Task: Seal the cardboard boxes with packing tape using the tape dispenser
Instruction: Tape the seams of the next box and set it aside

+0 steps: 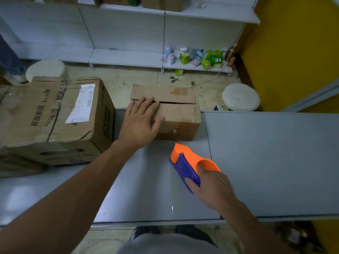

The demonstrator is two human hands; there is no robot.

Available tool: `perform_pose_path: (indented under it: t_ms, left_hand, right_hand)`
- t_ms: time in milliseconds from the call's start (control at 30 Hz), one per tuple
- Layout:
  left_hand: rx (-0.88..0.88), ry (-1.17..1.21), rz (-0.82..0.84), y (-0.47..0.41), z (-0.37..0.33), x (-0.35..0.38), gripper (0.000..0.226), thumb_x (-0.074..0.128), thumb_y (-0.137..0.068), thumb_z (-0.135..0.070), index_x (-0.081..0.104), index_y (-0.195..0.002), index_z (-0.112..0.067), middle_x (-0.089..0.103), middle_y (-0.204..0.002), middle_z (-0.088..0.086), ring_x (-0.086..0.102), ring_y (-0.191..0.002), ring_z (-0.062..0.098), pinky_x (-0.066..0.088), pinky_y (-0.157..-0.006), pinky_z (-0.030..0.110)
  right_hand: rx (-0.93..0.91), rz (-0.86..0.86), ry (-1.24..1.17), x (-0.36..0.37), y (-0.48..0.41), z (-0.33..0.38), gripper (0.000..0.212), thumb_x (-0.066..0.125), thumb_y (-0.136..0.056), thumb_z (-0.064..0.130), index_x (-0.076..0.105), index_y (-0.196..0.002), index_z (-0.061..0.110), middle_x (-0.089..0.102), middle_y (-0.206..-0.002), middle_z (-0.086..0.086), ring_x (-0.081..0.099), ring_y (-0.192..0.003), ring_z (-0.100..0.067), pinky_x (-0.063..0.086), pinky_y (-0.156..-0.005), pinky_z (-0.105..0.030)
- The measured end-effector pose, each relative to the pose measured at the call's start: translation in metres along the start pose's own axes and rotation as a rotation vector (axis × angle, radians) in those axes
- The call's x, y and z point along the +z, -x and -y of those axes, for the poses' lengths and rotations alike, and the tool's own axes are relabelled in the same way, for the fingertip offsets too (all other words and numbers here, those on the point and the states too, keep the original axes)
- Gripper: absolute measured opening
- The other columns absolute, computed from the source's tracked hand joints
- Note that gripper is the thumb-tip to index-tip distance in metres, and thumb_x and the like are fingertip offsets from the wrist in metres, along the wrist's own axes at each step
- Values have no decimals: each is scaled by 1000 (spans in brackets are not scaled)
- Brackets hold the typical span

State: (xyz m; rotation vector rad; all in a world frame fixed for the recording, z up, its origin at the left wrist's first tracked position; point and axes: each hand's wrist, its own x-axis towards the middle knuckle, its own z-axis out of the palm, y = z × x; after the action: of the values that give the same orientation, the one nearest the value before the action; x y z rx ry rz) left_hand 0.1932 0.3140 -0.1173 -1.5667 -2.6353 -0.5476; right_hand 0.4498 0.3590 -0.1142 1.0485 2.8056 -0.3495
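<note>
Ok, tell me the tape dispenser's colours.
The tape dispenser is orange with a blue side part; the head view shows it.

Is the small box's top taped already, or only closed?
Only closed: the small box has a dark, untaped gap between its flaps, by the left hand.

wall (293, 43): yellow, right side | shelving (128, 33): white metal, along the back | floor (139, 77): beige tiles, scuffed | table (266, 153): grey, glossy, pale glare | left stool (45, 69), right stool (241, 97): white, round

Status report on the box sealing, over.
Left hand flat on small box, top seam gaping, untaped. Right hand grips tape dispenser, short of the box. Large box alongside, clear of the seam.
</note>
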Motion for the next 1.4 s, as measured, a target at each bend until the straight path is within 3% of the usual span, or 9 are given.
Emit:
perform_pose_path:
  t_ms: [100, 200, 333, 467, 567, 767, 900, 1033, 1400]
  left_hand:
    - [-4, 22, 24, -1, 1, 1, 64, 27, -95, -55, 41, -148, -22, 33, -158, 0, 19, -148, 20, 4, -122, 41]
    - [-27, 239, -11, 1, -3, -13, 60, 37, -94, -51, 47, -144, -20, 37, -155, 0, 20, -148, 18, 4, -122, 39]
    - [-169, 924, -180, 24, -29, -48, 30, 50, -97, -38, 65, -120, -27, 65, -125, -2, 57, -120, 9, 44, -99, 22]
    - [-715, 1472, 425, 42, -45, -63, 49, 42, -99, -50, 65, -119, -12, 74, -107, 8, 71, -93, 18, 53, -78, 29]
    - [-810, 1491, 811, 54, -48, -64, 68, 38, -93, -64, 63, -119, -6, 73, -102, 12, 69, -86, 20, 56, -78, 31]
    - [-769, 1584, 1038, 68, -44, -68, 65, 43, -91, -66, 66, -103, -7, 65, -79, 6, 63, -67, 14, 55, -63, 22]
    - [-744, 1621, 1095, 76, -37, -66, 57, 48, -89, -61, 68, -99, -8, 63, -79, 6, 60, -66, 13, 53, -62, 21]
    - [-681, 1592, 1130, 76, -37, -66, 46, 55, -84, -55, 67, -91, -12, 60, -78, 3, 58, -65, 10, 51, -62, 19]
    - [-589, 1376, 936, 75, -58, -73, 30, 49, -98, -38, 52, -73, -20, 47, -63, -6, 44, -55, 7, 40, -54, 17]
  right_hand:
    - [-9, 87, -139, -13, 15, -8, 34, 45, -91, 59, 40, -90, 25, 47, -72, 7, 56, -71, -13, 37, -60, -25]
    - [86, 193, -569, -26, 28, -18, 42, 58, -77, 62, 56, -93, 23, 64, -79, 6, 63, -70, -8, 52, -64, -22]
    - [152, 192, -1235, -54, 37, -24, 40, 74, -60, 51, 73, -90, 25, 74, -84, -6, 69, -74, -22, 54, -65, -27]
    - [179, 192, -1641, -67, 37, -18, 68, 91, -35, 56, 78, -86, 12, 74, -87, -14, 71, -73, -22, 55, -62, -25]
    - [216, 204, -1852, -70, 36, -6, 71, 95, -26, 47, 78, -80, 5, 74, -80, -16, 71, -65, -23, 56, -55, -26]
    - [276, 199, -2054, -62, 37, 19, 69, 98, -22, 36, 74, -72, -5, 64, -54, -19, 64, -46, -23, 52, -45, -24]
    - [135, 271, -2148, -55, 36, 29, 59, 93, -48, 36, 74, -84, -6, 69, -64, -22, 69, -59, -26, 56, -56, -28]
    - [280, 185, -2056, -49, 37, 31, 70, 97, -22, 35, 74, -74, -5, 63, -51, -19, 63, -47, -25, 53, -46, -27]
    - [208, 318, -2085, -56, 17, 23, 71, 98, -28, 32, 73, -82, -8, 63, -49, -16, 62, -42, -23, 53, -47, -29]
